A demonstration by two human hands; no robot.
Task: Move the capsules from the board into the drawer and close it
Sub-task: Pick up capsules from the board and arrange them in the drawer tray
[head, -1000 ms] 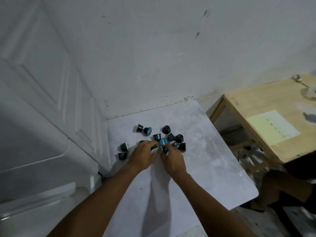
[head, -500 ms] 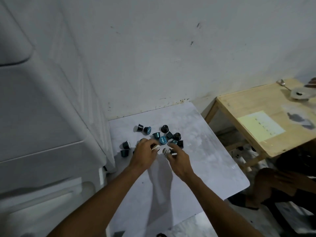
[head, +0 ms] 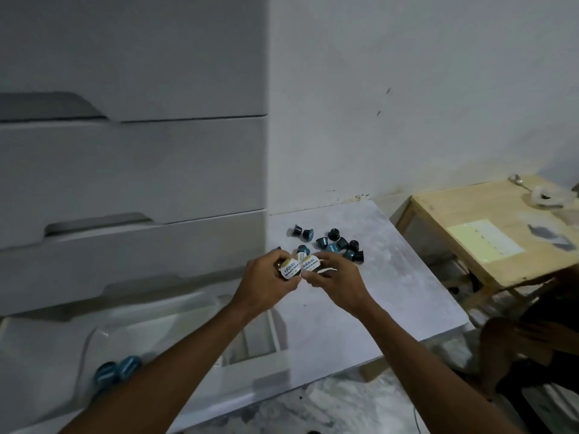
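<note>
**Desk:** Which step were you on?

**Operator:** Mid-transfer, by my reading. I had the left hand [head: 266,280] wrapped round one white-lidded capsule [head: 290,268], its fingers [head: 277,256] curled tight on the body and the lid facing the camera. The right hand [head: 340,281] pinched a second white-lidded capsule [head: 310,264] the same way, and the two lids were touching. A white edge under the right fingers might have been a third; I could not tell. Both hands were over the left edge of the board [head: 391,292].

**Desk:** And the drawer?

**Operator:** The drawer [head: 175,327] stood pulled out at 7 o'clock from the hands, low in the head view.

**Desk:** What did the next move call for?

**Operator:** A swing down toward 7 o'clock, over the drawer's rim, and a low release so nothing bounced out. Closing had to wait, I judged, since the board was far from cleared.

**Desk:** Counts?

**Operator:** Two blue-lidded capsules [head: 129,364] lay in the drawer, touching each other. Two capsules were certainly in hand. The loose capsules [head: 343,244] sat at 1 o'clock from the hands. I made out about ten dark ones, several on their sides, but they were too blurred to swear to the number. Three closed drawer fronts [head: 125,170] were stacked above the open one.
</note>
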